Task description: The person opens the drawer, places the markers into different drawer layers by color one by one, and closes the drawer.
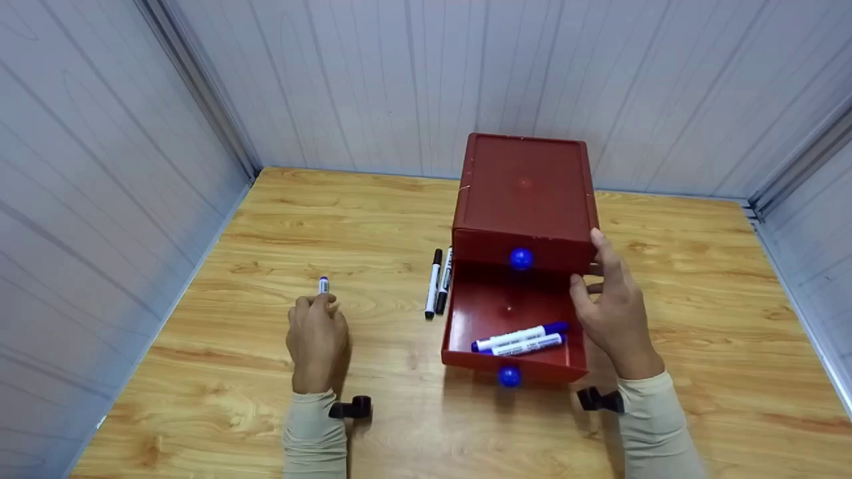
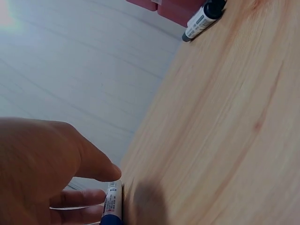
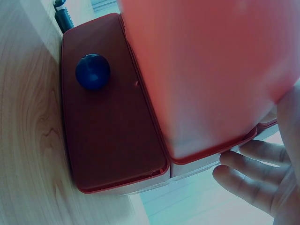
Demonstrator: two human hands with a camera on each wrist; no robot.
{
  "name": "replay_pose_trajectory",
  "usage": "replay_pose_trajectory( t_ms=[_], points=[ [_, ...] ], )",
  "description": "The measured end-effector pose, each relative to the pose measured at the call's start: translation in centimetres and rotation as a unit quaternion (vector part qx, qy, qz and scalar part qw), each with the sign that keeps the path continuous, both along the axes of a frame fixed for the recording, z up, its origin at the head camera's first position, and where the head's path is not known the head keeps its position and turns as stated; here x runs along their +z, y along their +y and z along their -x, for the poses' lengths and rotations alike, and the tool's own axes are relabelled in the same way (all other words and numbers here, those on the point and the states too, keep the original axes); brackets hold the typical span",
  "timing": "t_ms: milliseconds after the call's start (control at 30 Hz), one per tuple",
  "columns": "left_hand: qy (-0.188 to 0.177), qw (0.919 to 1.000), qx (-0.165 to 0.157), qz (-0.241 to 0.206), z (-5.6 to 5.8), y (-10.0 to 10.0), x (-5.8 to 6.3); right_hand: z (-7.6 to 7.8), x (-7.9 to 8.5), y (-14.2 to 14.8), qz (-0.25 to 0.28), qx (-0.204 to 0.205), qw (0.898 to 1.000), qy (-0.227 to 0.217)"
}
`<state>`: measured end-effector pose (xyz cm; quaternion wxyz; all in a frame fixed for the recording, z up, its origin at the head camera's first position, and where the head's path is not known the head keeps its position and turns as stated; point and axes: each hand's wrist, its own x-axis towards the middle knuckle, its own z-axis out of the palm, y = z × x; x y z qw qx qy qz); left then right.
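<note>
A blue-capped marker at the left of the worktop was pinched in the left hand, apparently being picked up. The next move seemingly called for reaching the pulled-out drawer; the right hand, fingers loosely spread, touched the red unit.

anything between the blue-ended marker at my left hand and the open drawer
Yes, two black-and-white markers lie on the table roughly between the blue-ended marker and the open drawer, whose left wall also stands in the way. Lifting over both would probably work.
</note>
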<state>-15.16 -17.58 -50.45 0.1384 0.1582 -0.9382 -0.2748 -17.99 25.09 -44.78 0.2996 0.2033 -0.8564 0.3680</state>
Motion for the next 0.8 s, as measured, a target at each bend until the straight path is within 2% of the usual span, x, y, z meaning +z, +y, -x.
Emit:
replay_pose_trajectory(
  t_ms=[333,567,800],
  points=[
    [-0.013,0.9999,0.001,-0.001,-0.20,-0.01,-0.36,0.15,0.00,0.02,-0.003,0.005,1.000,0.008],
    [-0.024,0.9995,-0.019,-0.001,-0.18,0.18,-0.37,0.18,-0.09,0.17,-0.015,-0.001,1.000,0.004],
    [-0.016,0.9990,-0.041,0.002,-0.06,0.26,-0.41,0.15,-0.08,0.20,-0.018,-0.004,1.000,-0.001]
  ],
)
